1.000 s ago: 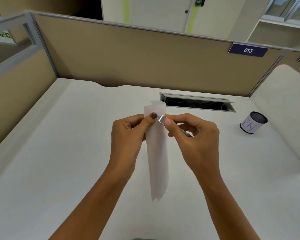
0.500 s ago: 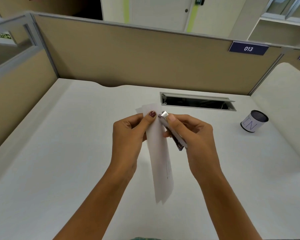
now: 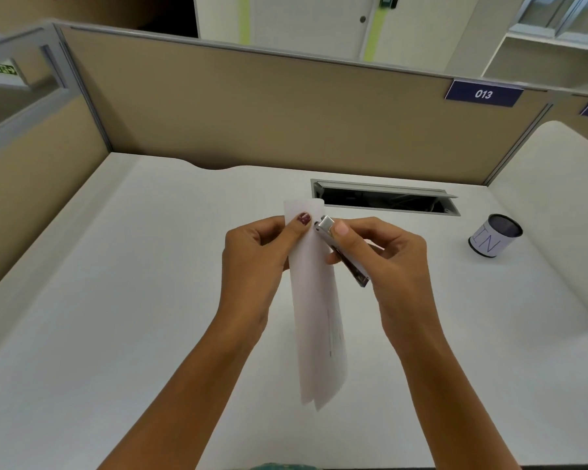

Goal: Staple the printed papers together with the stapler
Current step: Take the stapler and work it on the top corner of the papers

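White printed papers (image 3: 319, 317) hang edge-on above the desk, held near their top by my left hand (image 3: 258, 262), thumb pressed on the sheets. My right hand (image 3: 384, 262) grips a small silver stapler (image 3: 340, 251), thumb on its front end. The stapler's mouth sits against the right edge of the papers just below their top corner. Faint print shows on the lower half of the sheets. The stapler's underside is hidden by my fingers.
A white desk (image 3: 116, 317) is enclosed by tan partition walls (image 3: 269, 113). A grey cable slot (image 3: 384, 196) is open in the desk behind the hands. A small white cup with dark rim (image 3: 494, 239) stands at the right.
The stapler has tilted so its body points down and right, showing more of its length. The papers have turned slightly and hang a little lower. Both hands stay in nearly the same place.
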